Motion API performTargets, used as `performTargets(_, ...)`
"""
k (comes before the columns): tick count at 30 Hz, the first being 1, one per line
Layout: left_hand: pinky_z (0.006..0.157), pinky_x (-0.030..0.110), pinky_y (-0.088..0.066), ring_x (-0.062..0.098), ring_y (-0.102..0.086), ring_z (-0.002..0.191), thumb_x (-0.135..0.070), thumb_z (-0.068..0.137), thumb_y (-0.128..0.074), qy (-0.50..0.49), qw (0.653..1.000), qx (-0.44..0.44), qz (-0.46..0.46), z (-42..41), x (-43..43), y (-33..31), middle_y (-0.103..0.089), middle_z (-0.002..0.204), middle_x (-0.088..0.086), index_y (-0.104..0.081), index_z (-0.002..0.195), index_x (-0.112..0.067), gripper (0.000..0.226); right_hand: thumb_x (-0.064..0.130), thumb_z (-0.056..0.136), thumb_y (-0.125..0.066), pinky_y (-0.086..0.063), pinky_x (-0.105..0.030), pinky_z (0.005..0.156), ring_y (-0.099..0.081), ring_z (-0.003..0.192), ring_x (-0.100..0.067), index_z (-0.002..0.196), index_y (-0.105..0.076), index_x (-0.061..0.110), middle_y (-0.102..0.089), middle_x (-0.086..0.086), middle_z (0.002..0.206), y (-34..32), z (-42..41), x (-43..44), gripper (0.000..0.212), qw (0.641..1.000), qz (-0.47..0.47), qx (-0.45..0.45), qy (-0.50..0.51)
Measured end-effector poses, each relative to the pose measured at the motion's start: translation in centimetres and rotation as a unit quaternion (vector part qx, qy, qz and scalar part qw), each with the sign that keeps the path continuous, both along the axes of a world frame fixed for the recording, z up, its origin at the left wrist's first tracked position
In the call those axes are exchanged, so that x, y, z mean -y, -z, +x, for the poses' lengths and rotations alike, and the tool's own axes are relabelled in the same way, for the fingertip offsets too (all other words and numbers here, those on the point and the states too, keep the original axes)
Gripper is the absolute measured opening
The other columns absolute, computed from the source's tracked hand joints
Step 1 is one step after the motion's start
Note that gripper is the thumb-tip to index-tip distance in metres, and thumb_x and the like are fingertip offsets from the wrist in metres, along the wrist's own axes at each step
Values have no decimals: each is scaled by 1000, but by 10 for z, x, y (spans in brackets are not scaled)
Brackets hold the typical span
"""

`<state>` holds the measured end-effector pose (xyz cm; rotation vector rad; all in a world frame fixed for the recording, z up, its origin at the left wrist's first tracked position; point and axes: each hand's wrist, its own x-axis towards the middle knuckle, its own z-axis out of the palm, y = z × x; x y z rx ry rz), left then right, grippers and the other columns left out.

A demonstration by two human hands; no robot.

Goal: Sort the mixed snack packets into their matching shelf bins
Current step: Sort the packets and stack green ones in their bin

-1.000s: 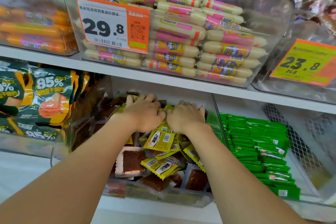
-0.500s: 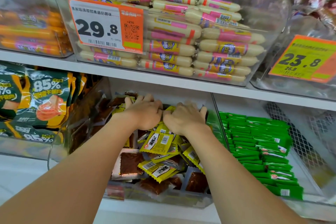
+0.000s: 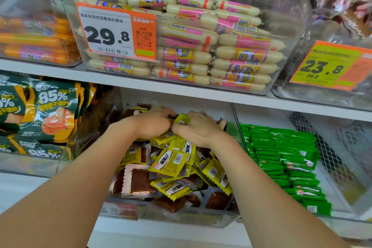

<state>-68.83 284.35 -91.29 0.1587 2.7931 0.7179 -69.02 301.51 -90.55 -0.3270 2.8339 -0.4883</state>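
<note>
Your left grip [image 3: 153, 123] and right grip [image 3: 198, 130], side by side, each clench small yellow foil snack packets [image 3: 182, 119] atop the mixed heap in the clear plastic shelf bin [image 3: 171, 215], evidently to lift a bunch together. Brown vacuum-sealed packets [image 3: 141, 182] lie below the grips, nearer you, likely for separate sorting.

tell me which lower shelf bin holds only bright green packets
The rightmost bin holds only rows of bright green packets. The middle bin mixes yellow packets with brown packets; the left bin holds dark green and orange pouches.
</note>
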Motion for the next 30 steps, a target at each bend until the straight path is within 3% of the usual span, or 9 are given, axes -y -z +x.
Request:
performTargets(2,115,41,-34,17,-48,132,-30,96,-44,2,999,-8,40,6,4,-4,-50,135,-11,-56,135,-29,40,68,88,-49,-16,-65,116,-40,144,-31,151,-44,24,-41,-3,156,-5,10,-1,77,999,-7,-22,-30)
performTargets(4,101,39,-46,20,-61,112,-28,102,-46,-15,994,-49,93,13,9,-5,-66,116,-5,-63,115,-28,22,60,92,-53,-21,-61,114,-42,141,-30,150,-42,21,-41,-3,150,-8,23,-1,71,996,-10,-56,-66)
performTargets(9,82,38,-47,22,-66,91,-50,108,-41,-19,980,-189,60,36,14,-18,-71,92,0,-66,103,-25,35,34,95,-59,-38,-51,109,-48,125,-39,145,-34,11,-37,-9,133,-5,64,4,60,977,-4,-132,-168)
performTargets(12,93,40,-51,17,-68,100,-54,105,-34,8,985,-169,19,51,18,-19,-73,105,-9,-67,115,-38,38,23,99,-56,-36,-45,108,-43,124,-39,141,-34,4,-32,-13,135,-5,85,10,52,973,-19,-122,-195)
performTargets(15,99,51,-50,19,-66,104,-63,93,-18,-8,985,-173,-29,64,22,-18,-71,108,-13,-63,118,-49,54,21,101,-53,-24,-47,122,-25,142,-38,152,-24,0,-24,-14,151,-4,93,13,62,972,-39,-93,-211)
performTargets(19,114,54,-36,18,-44,137,-45,109,-33,-29,985,-163,-53,74,23,-8,-48,144,-9,-59,138,-38,39,26,105,-44,-12,-36,127,-2,159,-22,166,-1,14,-3,-1,173,-4,88,9,75,976,-129,-5,-178)
performTargets(22,109,64,-36,25,-39,139,-41,109,-35,-63,980,-183,-47,82,24,-8,-38,149,-8,-50,145,-35,39,17,101,-53,-24,-29,119,-24,155,-24,165,-17,17,-21,-5,169,-7,80,7,74,978,-172,-15,-114)
performTargets(26,114,61,-30,19,-38,140,-58,104,-33,-25,984,-176,3,94,25,-13,-42,147,-16,-49,142,-43,44,25,87,-64,-43,-44,112,-47,135,-30,147,-50,19,-57,-7,141,-8,64,8,61,988,-136,-68,-9)
performTargets(30,116,59,-26,14,-38,141,-76,95,-41,-14,990,-116,-75,98,26,-10,-48,143,-14,-52,138,-40,57,8,93,-55,-52,-47,101,-58,118,-37,127,-62,1,-67,-16,121,-12,40,8,36,981,-160,-87,62)
